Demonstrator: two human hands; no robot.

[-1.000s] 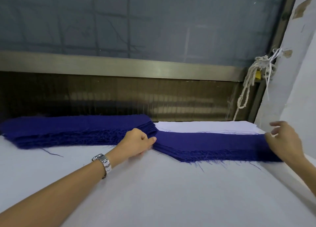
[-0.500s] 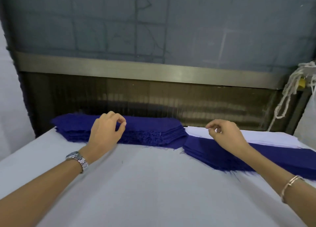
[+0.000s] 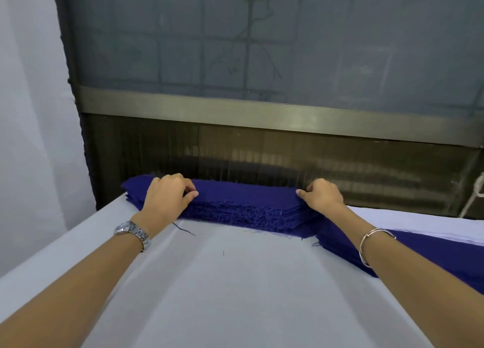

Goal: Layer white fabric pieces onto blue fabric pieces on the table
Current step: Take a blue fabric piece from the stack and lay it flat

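Note:
A thick stack of dark blue fabric pieces (image 3: 243, 201) lies along the far edge of the white-covered table (image 3: 222, 295). My left hand (image 3: 167, 195) rests on the stack's left part, thumb and fingers pinching at the top layer. My right hand (image 3: 320, 194) pinches the top layer at the stack's right end. A second blue stack (image 3: 429, 256) runs off to the right under my right forearm. White fabric pieces (image 3: 424, 220) lie behind that second stack, mostly hidden.
A dark window frame with a metal rail (image 3: 262, 112) rises right behind the stacks. A white wall (image 3: 31, 112) stands at the left. A white rope (image 3: 475, 195) hangs at the far right. Loose threads (image 3: 183, 228) lie on the cloth.
The view has swung left. Both hands moved from hovering above the stacks to the left blue stack, where they now pinch its top layer at each end.

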